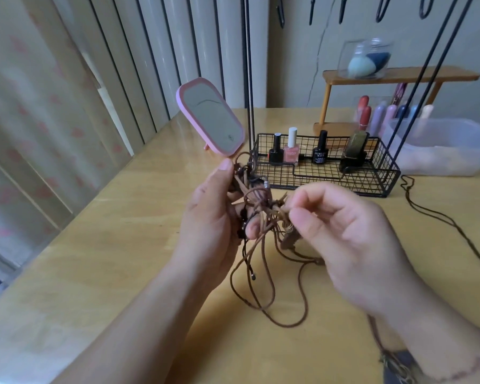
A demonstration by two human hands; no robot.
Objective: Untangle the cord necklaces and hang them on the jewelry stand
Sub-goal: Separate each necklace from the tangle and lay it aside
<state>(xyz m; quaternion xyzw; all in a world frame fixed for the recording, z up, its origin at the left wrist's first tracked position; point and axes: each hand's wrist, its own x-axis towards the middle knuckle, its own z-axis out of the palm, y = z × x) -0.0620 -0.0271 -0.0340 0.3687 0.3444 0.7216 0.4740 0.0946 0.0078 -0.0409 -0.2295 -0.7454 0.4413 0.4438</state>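
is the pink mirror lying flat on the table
No, the pink mirror stands tilted on its small foot on the table, left of the wire basket.

The tangle of cord necklaces (261,217) hangs between the two hands above the desk (117,245), the left hand (214,214) on its left side and the right hand (347,234) on its right, with loose loops trailing down onto the desk below. Behind the hands stands the jewelry stand (327,167), its wire basket resting on the desk and its rods rising out of the top of the view. Four bottles (291,146) stand in a row inside the basket. A mirror (209,117) stands left of the basket. Behind the basket sits a small shelf (399,74) with a jar (365,59) on top; a tub (441,145) lies to the right. Another cord (441,214) lies on the desk right of the basket.
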